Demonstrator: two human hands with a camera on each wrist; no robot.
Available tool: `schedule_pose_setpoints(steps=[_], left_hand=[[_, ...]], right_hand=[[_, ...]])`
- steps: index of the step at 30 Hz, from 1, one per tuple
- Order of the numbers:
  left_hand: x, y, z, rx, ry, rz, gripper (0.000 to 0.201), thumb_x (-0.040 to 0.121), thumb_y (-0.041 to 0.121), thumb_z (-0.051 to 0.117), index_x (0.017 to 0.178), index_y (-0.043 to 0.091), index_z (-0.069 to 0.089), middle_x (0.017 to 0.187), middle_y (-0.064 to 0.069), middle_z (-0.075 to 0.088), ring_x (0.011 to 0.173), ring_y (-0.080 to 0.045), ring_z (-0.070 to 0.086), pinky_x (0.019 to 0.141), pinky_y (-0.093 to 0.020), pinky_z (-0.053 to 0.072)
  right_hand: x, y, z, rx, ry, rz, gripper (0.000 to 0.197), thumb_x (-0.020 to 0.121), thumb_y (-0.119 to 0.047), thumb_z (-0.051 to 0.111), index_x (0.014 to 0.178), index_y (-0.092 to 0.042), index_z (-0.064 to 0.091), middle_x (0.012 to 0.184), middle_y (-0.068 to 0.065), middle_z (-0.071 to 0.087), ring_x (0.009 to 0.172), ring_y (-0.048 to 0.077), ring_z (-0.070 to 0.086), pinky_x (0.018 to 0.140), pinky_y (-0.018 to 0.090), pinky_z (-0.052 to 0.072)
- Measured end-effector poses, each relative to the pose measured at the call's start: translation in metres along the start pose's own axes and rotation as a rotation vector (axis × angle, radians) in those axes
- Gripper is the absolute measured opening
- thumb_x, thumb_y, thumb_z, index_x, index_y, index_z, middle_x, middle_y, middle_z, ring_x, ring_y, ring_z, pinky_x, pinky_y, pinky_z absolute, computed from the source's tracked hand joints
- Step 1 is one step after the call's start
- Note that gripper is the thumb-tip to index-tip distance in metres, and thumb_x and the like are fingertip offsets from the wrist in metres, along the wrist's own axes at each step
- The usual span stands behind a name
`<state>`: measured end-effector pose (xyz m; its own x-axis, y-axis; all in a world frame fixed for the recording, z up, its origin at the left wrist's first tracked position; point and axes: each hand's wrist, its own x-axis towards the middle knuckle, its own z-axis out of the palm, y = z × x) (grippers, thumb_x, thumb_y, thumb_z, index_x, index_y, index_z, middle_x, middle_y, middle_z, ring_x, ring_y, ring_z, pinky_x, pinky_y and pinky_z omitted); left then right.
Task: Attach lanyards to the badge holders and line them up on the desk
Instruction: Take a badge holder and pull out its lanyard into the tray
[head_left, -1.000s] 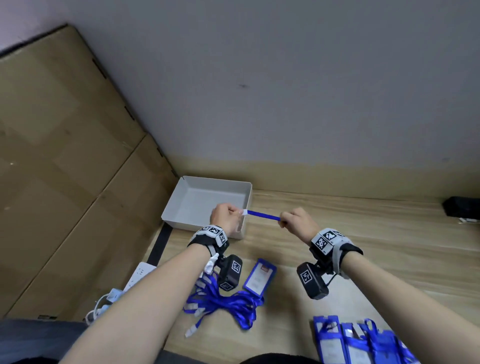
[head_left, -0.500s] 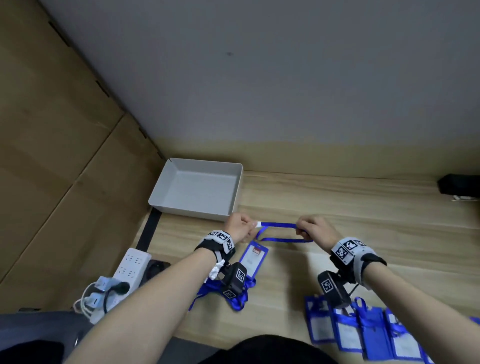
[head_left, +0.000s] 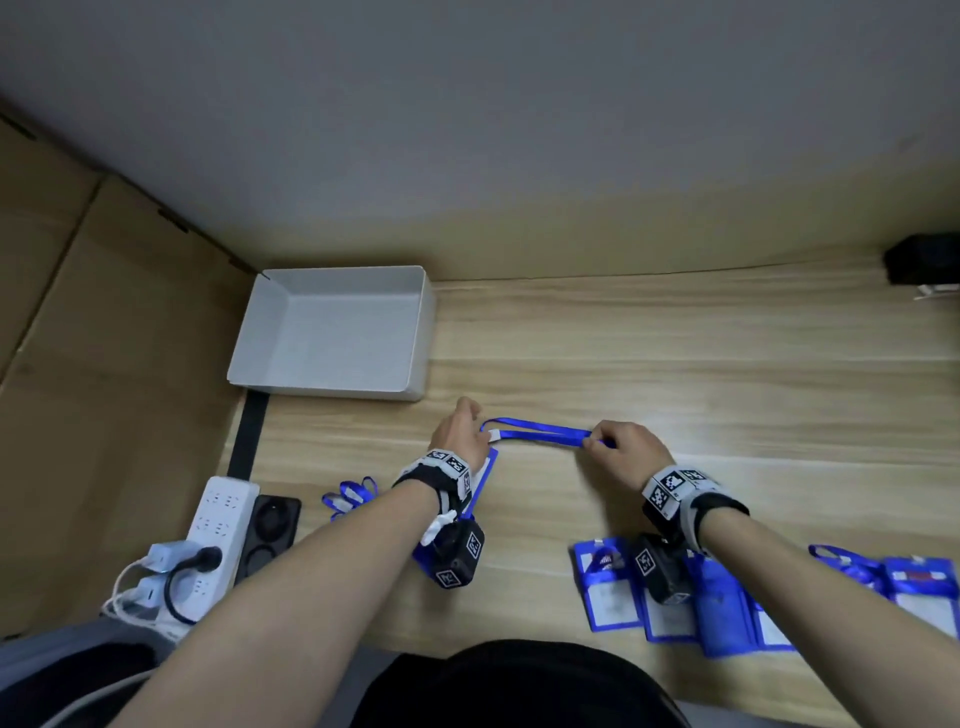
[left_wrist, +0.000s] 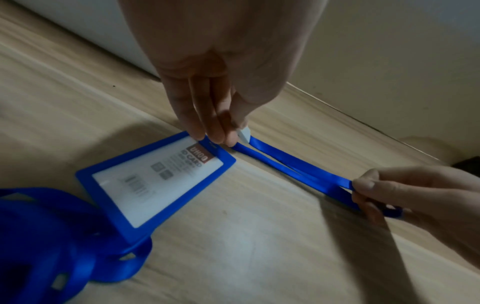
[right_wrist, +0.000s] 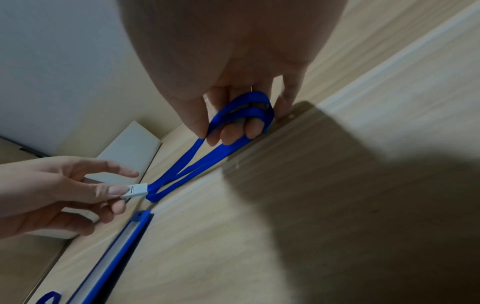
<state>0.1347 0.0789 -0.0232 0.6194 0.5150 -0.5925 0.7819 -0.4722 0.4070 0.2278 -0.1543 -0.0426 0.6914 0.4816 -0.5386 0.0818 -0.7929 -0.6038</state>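
Landmark: shallow grey rectangular tray, at the back left of the light wood-grain surface, against the wall.

Blue flat ribbon lanyard, doubled into a loop: stretched just above the surface in front of the tray's front right corner, running rightward away from it. White plastic clip at the end nearer the tray.

Left hand: just in front of the tray's front right corner. Thumb and forefinger pinch the white clip; the other fingers point down, their tips at the top edge of the holder below.

Right hand: well right of the tray. Thumb and fingers pinch the far end of the lanyard, whose loop wraps round two fingers.

Blue-framed rectangular badge holder with a white printed card: flat on the surface in front of the tray, under the left wrist, top edge just beside the clip. Whether the lanyard is joined to it cannot be told.

Bundle of loose blue lanyards: in front of the tray, left of the holder.

Row of blue badge holders with lanyards: at the surface's near edge, far right of the tray.

White power strip with plugs: in front of the tray, off the left edge of the surface.
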Motion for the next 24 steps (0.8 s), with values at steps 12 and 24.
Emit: schedule_pose_setpoints(steps=[12,24], left_hand=[[0.029,-0.004,-0.005,-0.016,-0.084,-0.013,0.026,0.083,0.005,0.049,0.093,0.028,0.055,0.085,-0.011,0.068,0.067,-0.028,0.065,0.062,-0.040,0.058],[0.055,-0.021,-0.019,0.097,-0.181,0.242,0.017,0.085,0.025,0.065,0.072,0.033,0.057,0.082,0.002,0.072,0.079,-0.021,0.068,0.079,-0.036,0.056]], right_hand=[[0.016,-0.001,0.018,-0.218,0.051,0.032,0.020,0.090,-0.035,0.052,0.083,-0.024,0.067,0.084,0.003,0.069,0.086,0.030,0.061,0.075,0.034,0.037],[0.014,-0.015,0.020,-0.047,0.030,0.180,0.025,0.090,-0.035,0.065,0.069,-0.021,0.065,0.070,-0.002,0.063,0.074,0.026,0.060,0.068,0.033,0.043]])
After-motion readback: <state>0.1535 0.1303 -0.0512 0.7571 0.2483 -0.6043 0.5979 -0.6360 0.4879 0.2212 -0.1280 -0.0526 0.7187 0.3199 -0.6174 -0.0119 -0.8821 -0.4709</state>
